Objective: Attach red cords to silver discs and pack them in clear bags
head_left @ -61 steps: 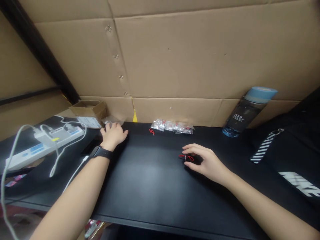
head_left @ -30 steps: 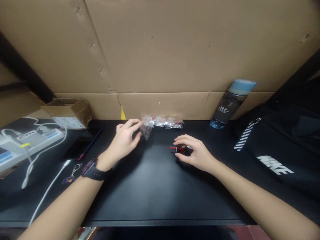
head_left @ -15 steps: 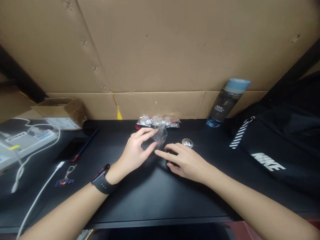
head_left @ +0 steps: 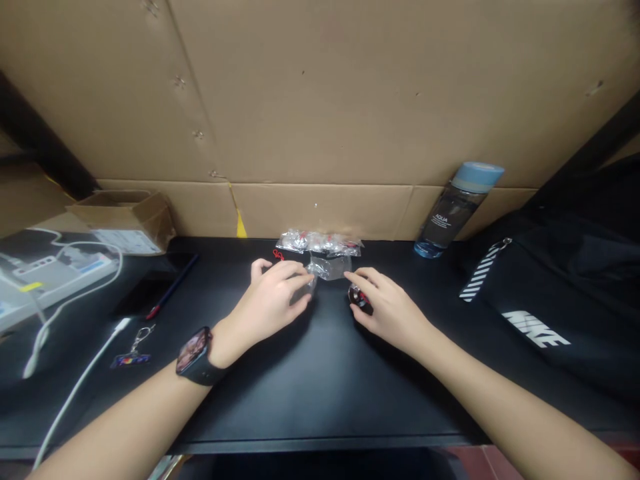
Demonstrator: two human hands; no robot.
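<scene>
My left hand is at the middle of the dark table, its fingers curled round a crumpled piece of clear plastic. To the right, my right hand grips a small round object, shiny with some red, partly hidden by the fingers. A clear plastic bag lies between and just beyond the hands. Behind it, several shiny items in clear wrappers lie in a row near the cardboard wall, with a red cord at their left.
A blue-capped bottle leans at the back right, beside a black bag. On the left are an open cardboard box, a power strip, a white cable, a dark phone, a pen and a keychain.
My hands have moved apart, the right one to the right with the round object. The silver disc seen beside it before is now hidden or held. Clear plastic now lies spread between the hands.
</scene>
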